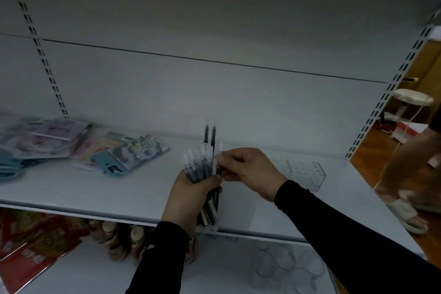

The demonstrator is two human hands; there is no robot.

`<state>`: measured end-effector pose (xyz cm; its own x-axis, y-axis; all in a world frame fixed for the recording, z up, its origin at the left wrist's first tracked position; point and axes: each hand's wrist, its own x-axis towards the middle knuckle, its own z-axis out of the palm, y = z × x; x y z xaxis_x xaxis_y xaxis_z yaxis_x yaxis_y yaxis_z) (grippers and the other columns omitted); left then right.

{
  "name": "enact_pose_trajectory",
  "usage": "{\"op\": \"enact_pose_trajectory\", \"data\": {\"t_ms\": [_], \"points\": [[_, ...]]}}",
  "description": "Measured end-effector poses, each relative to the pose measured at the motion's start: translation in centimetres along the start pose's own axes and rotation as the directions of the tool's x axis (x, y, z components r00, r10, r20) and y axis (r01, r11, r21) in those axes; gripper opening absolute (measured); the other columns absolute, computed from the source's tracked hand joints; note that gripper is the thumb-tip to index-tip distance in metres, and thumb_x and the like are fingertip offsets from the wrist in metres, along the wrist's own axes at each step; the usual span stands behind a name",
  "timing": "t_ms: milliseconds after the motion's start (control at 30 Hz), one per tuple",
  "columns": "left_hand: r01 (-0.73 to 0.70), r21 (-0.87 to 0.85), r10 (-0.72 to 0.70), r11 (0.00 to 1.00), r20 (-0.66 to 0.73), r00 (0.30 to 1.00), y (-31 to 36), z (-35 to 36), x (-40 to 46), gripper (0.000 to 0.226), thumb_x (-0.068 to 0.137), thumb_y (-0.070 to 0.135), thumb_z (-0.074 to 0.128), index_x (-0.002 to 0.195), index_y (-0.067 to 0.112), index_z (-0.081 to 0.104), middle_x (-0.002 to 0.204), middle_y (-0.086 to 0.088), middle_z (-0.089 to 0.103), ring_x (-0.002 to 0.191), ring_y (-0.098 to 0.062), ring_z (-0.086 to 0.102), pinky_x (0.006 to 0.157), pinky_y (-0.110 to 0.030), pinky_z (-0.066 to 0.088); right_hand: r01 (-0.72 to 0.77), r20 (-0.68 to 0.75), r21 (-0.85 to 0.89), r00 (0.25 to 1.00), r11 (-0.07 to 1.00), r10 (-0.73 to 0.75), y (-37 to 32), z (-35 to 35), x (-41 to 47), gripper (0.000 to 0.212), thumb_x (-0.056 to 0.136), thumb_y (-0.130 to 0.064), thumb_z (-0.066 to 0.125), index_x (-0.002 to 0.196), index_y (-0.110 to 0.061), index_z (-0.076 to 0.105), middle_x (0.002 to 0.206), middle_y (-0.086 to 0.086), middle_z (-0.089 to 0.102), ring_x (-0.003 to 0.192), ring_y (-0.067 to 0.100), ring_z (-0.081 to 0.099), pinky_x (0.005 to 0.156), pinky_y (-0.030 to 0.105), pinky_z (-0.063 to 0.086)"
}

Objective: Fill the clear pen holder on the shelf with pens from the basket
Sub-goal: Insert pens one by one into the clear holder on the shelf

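Note:
My left hand (191, 194) grips a bundle of dark pens with clear caps (199, 162), held upright over the white shelf (95, 188). My right hand (250, 172) pinches the cap of one pen (218, 162) at the bundle's right edge. Behind the bundle two dark pens (209, 133) stand taller; what holds them is hidden. The clear pen holder (307, 172) sits on the shelf to the right of my right hand and looks empty. No basket is in view.
Stacks of packaged stationery (47, 143) lie on the shelf's left part. Below are red packets (31, 248), small bottles (119, 238) and clear round containers (286, 265). Another person's sandalled foot (405, 212) stands on the wooden floor at right.

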<state>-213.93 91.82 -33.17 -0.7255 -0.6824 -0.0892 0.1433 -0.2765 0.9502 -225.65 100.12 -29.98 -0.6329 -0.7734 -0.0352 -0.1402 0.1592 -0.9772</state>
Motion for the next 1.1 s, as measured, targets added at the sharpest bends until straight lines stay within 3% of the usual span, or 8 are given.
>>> {"op": "enact_pose_trajectory", "data": {"t_ms": [100, 200, 333, 467, 567, 833, 1100], "points": [[0.016, -0.016, -0.017, 1.000, -0.055, 0.998, -0.1, -0.1, 0.3, 0.009, 0.080, 0.004, 0.070, 0.089, 0.005, 0.069, 0.075, -0.011, 0.070, 0.068, -0.023, 0.064, 0.061, -0.030, 0.050, 0.063, -0.070, -0.031, 0.995, 0.997, -0.065, -0.6, -0.5, 0.6, 0.015, 0.094, -0.018, 0.063, 0.093, -0.006, 0.073, 0.089, 0.016, 0.072, 0.077, 0.017, 0.066, 0.075, 0.024, 0.058], [0.052, -0.067, -0.061, 0.996, -0.136, 0.989, -0.1, -0.5, 0.5, 0.007, 0.082, 0.003, 0.067, 0.083, 0.004, 0.061, 0.068, -0.013, 0.060, 0.060, -0.023, 0.057, 0.052, -0.029, 0.046, 0.120, -0.243, 0.008, 0.963, 0.993, -0.115, -1.6, -1.6, 1.9, 0.017, 0.092, -0.019, 0.065, 0.078, -0.013, 0.072, 0.087, 0.019, 0.072, 0.076, 0.019, 0.065, 0.074, 0.026, 0.058], [0.081, -0.101, -0.096, 0.992, -0.159, 0.983, 0.3, -1.0, 0.7, 0.011, 0.084, 0.004, 0.067, 0.081, 0.008, 0.057, 0.069, -0.013, 0.058, 0.058, -0.021, 0.059, 0.050, -0.028, 0.045, 0.220, -0.394, -0.071, 0.890, 0.973, -0.230, -2.2, -3.1, 3.9, 0.012, 0.090, -0.021, 0.069, 0.079, -0.017, 0.072, 0.082, 0.012, 0.074, 0.075, 0.020, 0.068, 0.081, 0.037, 0.059], [0.087, -0.095, -0.102, 0.992, -0.172, 0.980, 0.3, -1.2, 0.8, 0.012, 0.083, 0.005, 0.068, 0.077, 0.010, 0.058, 0.065, -0.010, 0.059, 0.061, -0.021, 0.061, 0.052, -0.027, 0.046, 0.261, -0.404, -0.134, 0.866, 0.956, -0.293, -2.2, -2.8, 5.4, 0.005, 0.091, -0.023, 0.067, 0.091, -0.019, 0.069, 0.087, 0.003, 0.073, 0.084, 0.020, 0.071, 0.084, 0.037, 0.059], [0.078, -0.088, -0.093, 0.993, -0.177, 0.980, 0.4, -1.2, 0.8, 0.015, 0.083, 0.004, 0.067, 0.075, 0.009, 0.056, 0.064, -0.011, 0.057, 0.058, -0.022, 0.059, 0.049, -0.027, 0.046, 0.263, -0.401, -0.145, 0.865, 0.954, -0.300, -2.0, -2.0, 6.2, 0.012, 0.092, -0.021, 0.066, 0.100, -0.013, 0.070, 0.090, 0.005, 0.073, 0.085, 0.019, 0.071, 0.086, 0.039, 0.059], [0.091, -0.123, -0.113, 0.988, -0.186, 0.976, 0.3, -1.3, 1.2, 0.014, 0.082, 0.003, 0.068, 0.077, 0.010, 0.057, 0.054, -0.001, 0.060, 0.061, -0.022, 0.061, 0.050, -0.026, 0.046, 0.244, -0.342, -0.275, 0.879, 0.930, -0.331, -1.2, -0.9, 6.1, 0.007, 0.091, -0.022, 0.067, 0.095, -0.017, 0.070, 0.084, -0.004, 0.071, 0.084, 0.015, 0.070, 0.086, 0.038, 0.058], [0.097, -0.121, -0.117, 0.988, -0.175, 0.977, 0.4, -1.2, 1.0, 0.009, 0.083, -0.001, 0.064, 0.079, 0.007, 0.060, 0.064, -0.009, 0.059, 0.059, -0.022, 0.060, 0.055, -0.028, 0.049, 0.215, -0.309, -0.372, 0.889, 0.903, -0.339, -0.6, -0.2, 5.7, 0.014, 0.094, -0.025, 0.063, 0.101, -0.016, 0.070, 0.092, -0.003, 0.070, 0.088, 0.013, 0.068, 0.088, 0.035, 0.057]]}}
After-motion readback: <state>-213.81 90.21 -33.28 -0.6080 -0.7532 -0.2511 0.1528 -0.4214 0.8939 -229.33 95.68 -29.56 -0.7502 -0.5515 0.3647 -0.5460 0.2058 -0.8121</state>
